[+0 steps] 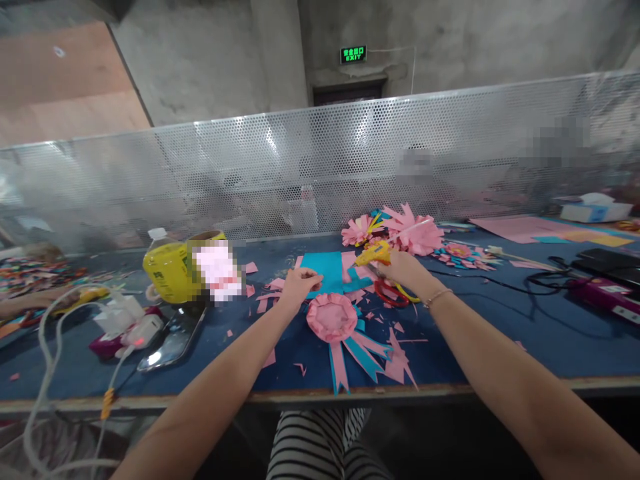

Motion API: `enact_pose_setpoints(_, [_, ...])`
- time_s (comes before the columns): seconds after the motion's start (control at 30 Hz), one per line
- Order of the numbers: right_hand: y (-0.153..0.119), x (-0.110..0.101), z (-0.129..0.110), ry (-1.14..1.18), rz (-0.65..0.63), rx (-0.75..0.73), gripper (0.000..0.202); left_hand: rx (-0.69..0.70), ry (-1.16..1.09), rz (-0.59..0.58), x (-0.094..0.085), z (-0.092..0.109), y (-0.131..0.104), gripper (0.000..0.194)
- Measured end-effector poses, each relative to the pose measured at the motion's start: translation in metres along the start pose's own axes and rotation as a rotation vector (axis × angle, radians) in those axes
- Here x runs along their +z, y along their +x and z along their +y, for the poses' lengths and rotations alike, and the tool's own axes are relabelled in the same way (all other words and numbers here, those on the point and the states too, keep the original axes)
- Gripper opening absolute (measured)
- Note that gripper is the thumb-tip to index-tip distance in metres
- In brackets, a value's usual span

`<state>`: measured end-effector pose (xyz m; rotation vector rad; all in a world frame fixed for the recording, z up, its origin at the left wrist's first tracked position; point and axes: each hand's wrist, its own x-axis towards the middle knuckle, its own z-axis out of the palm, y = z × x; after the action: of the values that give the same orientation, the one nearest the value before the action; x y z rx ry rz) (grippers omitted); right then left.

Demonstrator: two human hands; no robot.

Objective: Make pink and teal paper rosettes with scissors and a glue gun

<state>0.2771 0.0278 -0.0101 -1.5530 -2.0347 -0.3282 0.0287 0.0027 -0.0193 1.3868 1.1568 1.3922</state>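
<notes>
My right hand [400,270] is wrapped round a yellow glue gun [373,253], its nozzle pointing left over the paper. Bent fingers of my left hand [303,281] rest at the lower left of a blue paper sheet [323,267]; whether they pinch anything is too small to tell. Just below lies a round pink paper rosette [331,318] with pink and blue ribbon tails [357,360] spreading toward the table edge. Red-handled scissors [390,293] lie beneath my right hand.
Pink paper flowers [413,230] stand behind my right hand. At left are a yellow-labelled bottle [167,270], a phone [175,337] and a power strip with plugs [133,327]. Another person's hand [50,300] is at far left. A perforated metal screen [280,173] runs behind.
</notes>
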Motion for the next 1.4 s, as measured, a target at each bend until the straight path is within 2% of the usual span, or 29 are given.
enact_pose_setpoints(0.1, [0.003, -0.004, -0.008, -0.073, 0.046, 0.014, 0.033, -0.011, 0.059, -0.024, 0.000, 0.001, -0.001, 0.022])
enact_pose_setpoints(0.23, [0.004, -0.004, -0.017, -0.171, 0.077, -0.141, 0.031, 0.005, 0.107, -0.075, 0.003, 0.006, -0.006, 0.022])
enact_pose_setpoints(0.3, [0.003, -0.004, -0.021, -0.175, 0.078, -0.165, 0.032, 0.003, 0.106, -0.087, 0.004, 0.008, -0.008, 0.021])
enact_pose_setpoints(0.73, [0.001, -0.001, -0.028, -0.096, 0.082, -0.162, 0.033, -0.010, 0.091, -0.098, 0.006, 0.006, -0.007, 0.019])
enact_pose_setpoints(1.4, [-0.002, -0.009, -0.027, -0.179, 0.036, -0.198, 0.035, -0.028, 0.070, -0.111, 0.001, 0.004, -0.002, 0.024])
